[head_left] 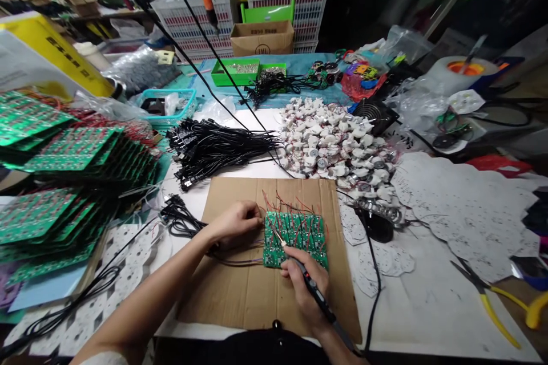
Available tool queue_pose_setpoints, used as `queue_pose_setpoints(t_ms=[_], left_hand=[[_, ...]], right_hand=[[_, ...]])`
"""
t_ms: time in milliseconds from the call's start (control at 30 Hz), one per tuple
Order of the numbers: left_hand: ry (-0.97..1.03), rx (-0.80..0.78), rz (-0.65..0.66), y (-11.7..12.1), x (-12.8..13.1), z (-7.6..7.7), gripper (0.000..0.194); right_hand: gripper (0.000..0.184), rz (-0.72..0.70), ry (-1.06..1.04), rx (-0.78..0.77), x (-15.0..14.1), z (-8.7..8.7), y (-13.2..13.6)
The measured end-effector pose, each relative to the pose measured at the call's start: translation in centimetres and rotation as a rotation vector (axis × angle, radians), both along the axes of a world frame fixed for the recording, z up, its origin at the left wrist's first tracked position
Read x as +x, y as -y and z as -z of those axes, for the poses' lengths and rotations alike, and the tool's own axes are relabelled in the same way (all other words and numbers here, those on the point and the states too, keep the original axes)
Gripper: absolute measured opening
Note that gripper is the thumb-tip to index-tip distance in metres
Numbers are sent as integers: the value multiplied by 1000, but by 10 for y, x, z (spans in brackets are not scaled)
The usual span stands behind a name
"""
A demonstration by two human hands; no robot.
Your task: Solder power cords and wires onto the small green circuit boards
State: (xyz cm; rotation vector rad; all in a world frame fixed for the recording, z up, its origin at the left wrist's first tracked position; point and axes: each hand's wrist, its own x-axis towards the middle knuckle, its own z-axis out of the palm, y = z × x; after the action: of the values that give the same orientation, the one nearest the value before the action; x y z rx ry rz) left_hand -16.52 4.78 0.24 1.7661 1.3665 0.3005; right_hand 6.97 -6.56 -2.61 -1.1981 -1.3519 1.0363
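Note:
A green circuit board panel (299,234) with red wires sticking up lies on a brown cardboard sheet (240,296). My right hand (306,282) is closed round a black soldering iron (314,291), whose tip touches the board's left part. My left hand (237,221) sits at the board's left edge, fingers pinched on a thin wire (233,261) that runs along the cardboard.
Stacks of green boards (64,182) fill the left. A bundle of black cables (214,151) and a heap of small white parts (334,142) lie behind the cardboard. Yellow-handled pliers (496,302) rest at the right. Crates and boxes (261,37) stand at the back.

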Motion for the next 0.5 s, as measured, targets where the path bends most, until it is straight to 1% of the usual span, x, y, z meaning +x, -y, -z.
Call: queue_pose_setpoints(t_ms=[67, 133, 233, 300, 367, 433, 500], left_hand=[[-58, 51, 12, -12, -1, -9, 22], [-131, 155, 7, -31, 0, -21, 20], [-306, 411, -15, -71, 2, -41, 14], [-466, 610, -72, -101, 4, -51, 17], [-608, 756, -67, -127, 3, -58, 20], [-720, 811, -12, -146, 0, -60, 23], [-786, 806, 44, -159, -4, -59, 24]], right_hand=[[22, 8, -19, 7, 2, -3, 1], [21, 20, -25, 20, 5, -7, 1], [20, 39, -21, 35, 11, -12, 1], [21, 62, -9, 24, 16, -13, 2], [21, 94, 9, 3, 20, -12, 3], [21, 126, 23, -15, 23, -9, 5], [22, 148, 30, -35, 25, -7, 7]])
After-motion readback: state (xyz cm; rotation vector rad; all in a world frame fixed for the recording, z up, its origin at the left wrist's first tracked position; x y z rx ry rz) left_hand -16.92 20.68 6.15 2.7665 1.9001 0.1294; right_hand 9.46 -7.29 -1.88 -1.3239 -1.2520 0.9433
